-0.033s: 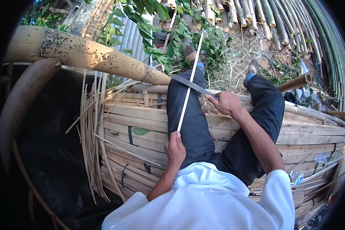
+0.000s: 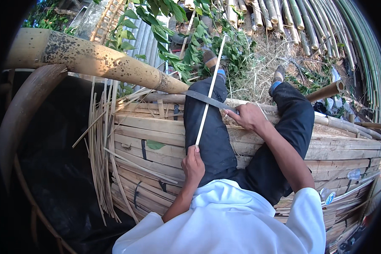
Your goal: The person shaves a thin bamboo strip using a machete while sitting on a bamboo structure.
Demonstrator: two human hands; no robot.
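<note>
A long, thin pale bamboo strip slants away from me over my left thigh. Its near end is pinched in my left hand, fingers closed. My right hand grips the handle end of a long grey knife. The blade lies crosswise on the strip, roughly midway along it, above my left knee. Where blade and strip meet, I cannot tell how deep the edge sits. A thin pale sliver shows beside my right hand.
I sit on stacked split bamboo slats. A bundle of thin strips hangs at the left, below a thick bamboo pole. Bamboo poles lie at the far right. Leafy branches hang ahead, and a plastic cup rests at right.
The knife and my right hand have shifted slightly toward me and to the left along the strip. My left hand and the strip stay nearly in place.
</note>
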